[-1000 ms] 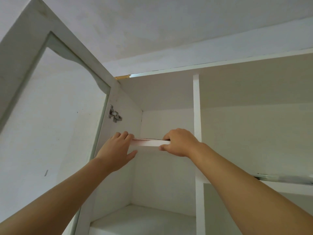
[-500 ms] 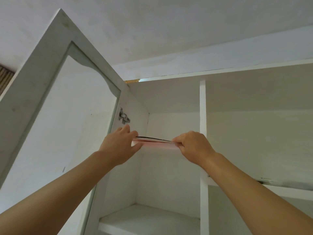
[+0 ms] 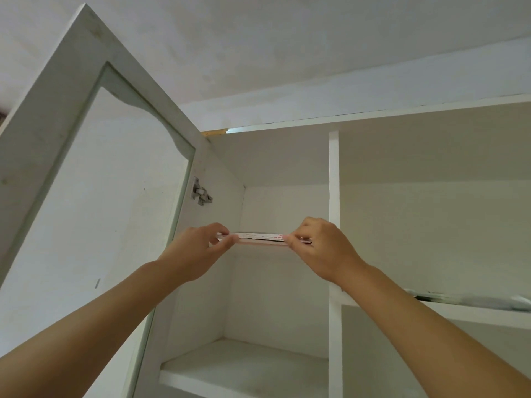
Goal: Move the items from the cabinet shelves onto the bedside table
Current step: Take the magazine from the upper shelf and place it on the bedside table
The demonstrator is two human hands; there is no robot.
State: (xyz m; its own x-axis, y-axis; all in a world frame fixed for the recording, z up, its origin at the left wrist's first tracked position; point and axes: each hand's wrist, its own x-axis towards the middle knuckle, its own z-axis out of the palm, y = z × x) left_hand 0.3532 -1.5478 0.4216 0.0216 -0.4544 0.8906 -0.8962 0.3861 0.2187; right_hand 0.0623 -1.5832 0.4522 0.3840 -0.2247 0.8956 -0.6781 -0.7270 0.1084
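Pink-edged and thin, a flat stack of booklets (image 3: pixel 262 239) sits level between two raised hands at the height of the upper shelf in the left compartment of the cabinet. Whether it touches that shelf cannot be told, as it is seen edge-on from below. The left hand (image 3: pixel 195 251) pinches its left end, thumb under and fingers curled over the top. The right hand (image 3: pixel 321 248) pinches its right end in the same way, knuckles toward the camera, just left of the white upright divider (image 3: pixel 333 173). Both bare forearms reach up from the near bottom corners.

Below the hands lies the lower shelf (image 3: pixel 244 369) of the same compartment, white and bare where it shows. Left of the hands, the cabinet door (image 3: pixel 94 179) stands swung open, with a metal hinge (image 3: pixel 201 193) fixed on the side wall above the left hand. Right of the divider, a further shelf (image 3: pixel 474 313) carries a flat, pale, blurred item (image 3: pixel 471 300) with a dark edge; what it is cannot be told. Above the cabinet runs a white ceiling.
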